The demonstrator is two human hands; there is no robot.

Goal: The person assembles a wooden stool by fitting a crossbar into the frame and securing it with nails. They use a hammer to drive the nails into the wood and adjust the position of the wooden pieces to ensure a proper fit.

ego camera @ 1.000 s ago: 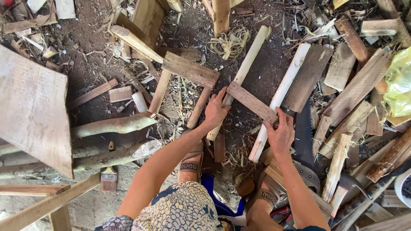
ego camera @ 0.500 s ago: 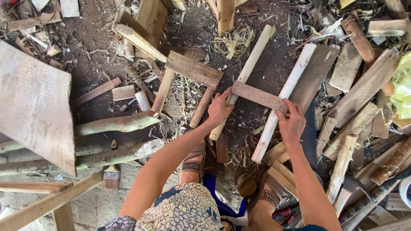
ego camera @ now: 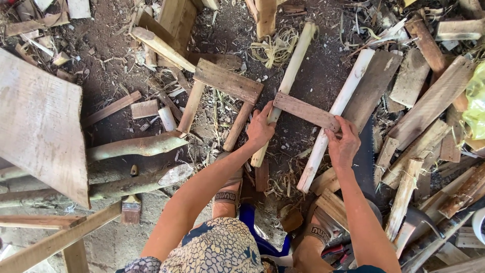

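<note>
A short reddish wooden slat [ego camera: 304, 110] lies across two pale peeled sticks [ego camera: 287, 83] [ego camera: 335, 112] on the dirt ground. My left hand [ego camera: 259, 128] grips the slat's left end where it crosses the left stick. At the slat's right end, over the right stick, my right hand [ego camera: 343, 144] presses down on it. A similar piece, a weathered slat [ego camera: 228, 80] on two brown legs, rests just left of my left hand.
A large grey plank [ego camera: 39, 126] and two rough logs [ego camera: 132, 146] lie at left, with a paintbrush [ego camera: 131, 210] below them. Scrap boards pile up at right beside a yellow plastic bag [ego camera: 476, 101]. A saw blade [ego camera: 365, 162] lies by my right wrist. My sandalled feet [ego camera: 227, 194] are below.
The slat has been shifted up and levelled across the two pale sticks. Both hands moved with it, the right hand sliding onto its right end.
</note>
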